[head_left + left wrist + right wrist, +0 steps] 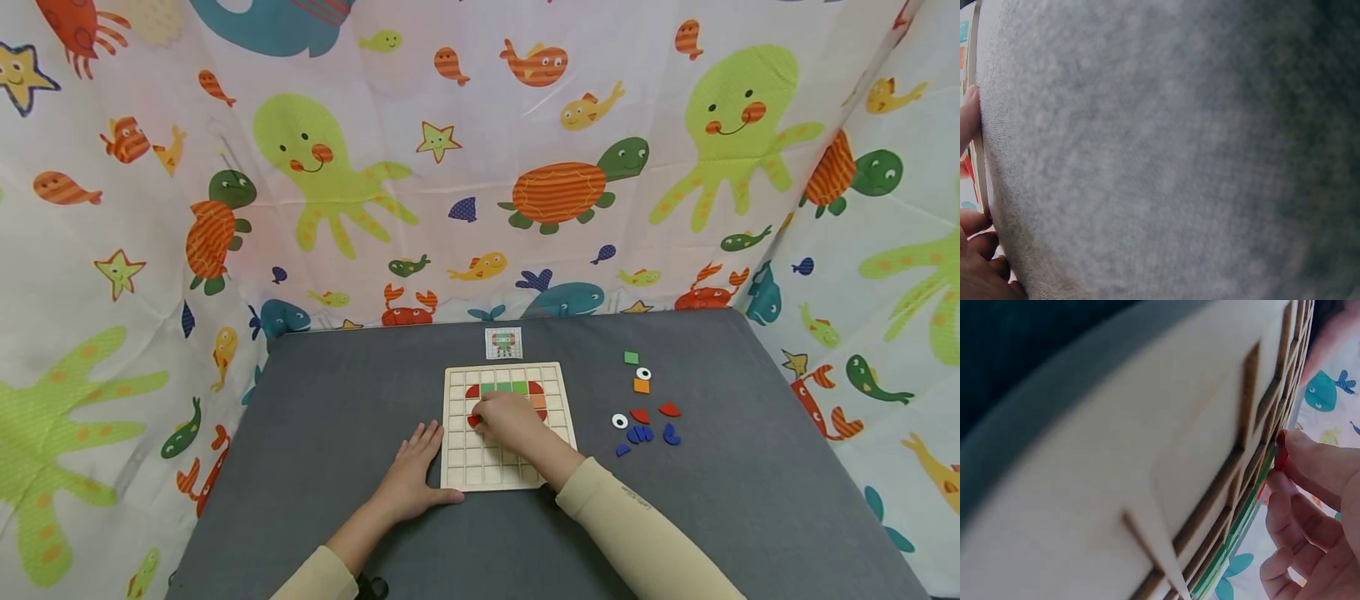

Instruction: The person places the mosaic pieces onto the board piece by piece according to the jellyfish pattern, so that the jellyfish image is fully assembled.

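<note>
- Currently, head view: on the wooden grid board [487, 476], the pattern seems half laid; green tiles [520, 387] placed, blue pieces [641, 434] loose at right. Left hand [411, 475] lies spread against the board.
- Left wrist: a fingertip [970, 100] touches its edge.
- Right wrist: right hand [1329, 531] pinches a red tile [1281, 452] at the grid.

The left arm is stretched from the near side of the counter [337, 417], its cream sleeve [318, 577] ended short of the bare wrist. The left hand [414, 477] is laid with its back upward, fingers extended toward the far edge, thumb spread toward the right edge. The right arm is angled forward and leftward, similarly sleeved. The right hand [510, 419] is placed closer to the far edge; its thumb [1325, 462] and forefinger are pinched, the remaining fingers curled.
</note>
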Demonstrator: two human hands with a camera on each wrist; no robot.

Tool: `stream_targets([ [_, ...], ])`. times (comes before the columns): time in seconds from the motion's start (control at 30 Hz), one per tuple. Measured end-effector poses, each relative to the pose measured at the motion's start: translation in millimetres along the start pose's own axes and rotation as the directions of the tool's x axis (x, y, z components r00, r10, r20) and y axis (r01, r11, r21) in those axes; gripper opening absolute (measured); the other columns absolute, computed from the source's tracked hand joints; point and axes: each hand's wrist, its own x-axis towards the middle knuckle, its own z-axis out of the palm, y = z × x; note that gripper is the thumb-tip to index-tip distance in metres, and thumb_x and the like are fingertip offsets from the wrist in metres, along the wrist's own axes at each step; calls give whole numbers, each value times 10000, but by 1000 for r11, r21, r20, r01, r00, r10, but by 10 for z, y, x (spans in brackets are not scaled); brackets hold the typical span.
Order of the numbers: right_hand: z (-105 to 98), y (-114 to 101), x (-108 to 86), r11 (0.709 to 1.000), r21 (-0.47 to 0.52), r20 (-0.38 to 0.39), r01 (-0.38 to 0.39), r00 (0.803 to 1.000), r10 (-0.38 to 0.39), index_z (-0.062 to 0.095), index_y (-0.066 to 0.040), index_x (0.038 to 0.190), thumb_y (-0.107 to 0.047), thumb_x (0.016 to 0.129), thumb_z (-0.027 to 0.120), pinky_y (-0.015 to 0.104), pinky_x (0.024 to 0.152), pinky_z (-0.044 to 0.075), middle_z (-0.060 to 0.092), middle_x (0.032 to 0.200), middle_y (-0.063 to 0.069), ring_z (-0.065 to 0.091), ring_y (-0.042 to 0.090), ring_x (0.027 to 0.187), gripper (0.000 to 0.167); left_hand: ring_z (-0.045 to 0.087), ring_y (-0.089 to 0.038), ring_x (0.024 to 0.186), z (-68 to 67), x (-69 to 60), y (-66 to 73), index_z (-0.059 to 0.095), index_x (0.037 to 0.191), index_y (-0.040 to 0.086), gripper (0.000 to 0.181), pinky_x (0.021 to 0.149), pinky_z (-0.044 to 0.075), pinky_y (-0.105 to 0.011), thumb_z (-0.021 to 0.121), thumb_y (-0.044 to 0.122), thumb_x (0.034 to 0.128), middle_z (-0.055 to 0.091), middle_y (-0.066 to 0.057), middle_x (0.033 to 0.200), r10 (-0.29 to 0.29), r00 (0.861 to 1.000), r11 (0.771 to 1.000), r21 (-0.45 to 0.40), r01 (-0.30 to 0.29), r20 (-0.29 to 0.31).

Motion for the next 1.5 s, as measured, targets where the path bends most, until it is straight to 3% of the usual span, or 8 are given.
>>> stream_targets([
  [0.83, 26, -5, 100, 1000, 19, 23, -17, 1000, 17, 782, -197, 1061, -244, 894, 786, 335, 748, 559, 691, 983, -31, 657, 157, 874, 174, 109, -350, 1566, -13, -4, -2, 263, 1602, 59, 1179, 1233, 144, -606, 850, 581, 723, 212, -124, 1679, -1, 1000, 1000, 0, 1, 1],
  [1.07, -105, 42, 88, 985, 166, 76, -44, 997, 31, 750, -149, 1172, -259, 929, 749, 361, 832, 573, 698, 1154, 13, 686, 191, 977, 267, 104, -346, 1568, -17, 4, 0, 254, 1605, 65, 1181, 1236, 139, -601, 848, 583, 726, 204, -120, 1682, -8, 1000, 1000, 4, 8, 6],
  [1.2, -275, 96, 6, 970, 238, 31, -41, 999, 35, 748, -121, 1181, -218, 939, 737, 368, 805, 572, 689, 1139, 35, 680, 197, 938, 261, 110, -353, 1566, -16, 9, 5, 260, 1603, 62, 1179, 1234, 145, -606, 852, 576, 723, 212, -125, 1679, -9, 1000, 1000, 4, 9, 5],
  [1.5, -480, 316, -205, 978, 193, -56, -83, 994, 95, 761, -161, 1151, -263, 916, 762, 392, 788, 573, 704, 1129, 9, 689, 197, 952, 256, 123, -357, 1563, -1, 4, 12, 262, 1601, 55, 1189, 1230, 151, -610, 854, 584, 716, 224, -133, 1675, 4, 1000, 1000, 5, -4, 0],
])
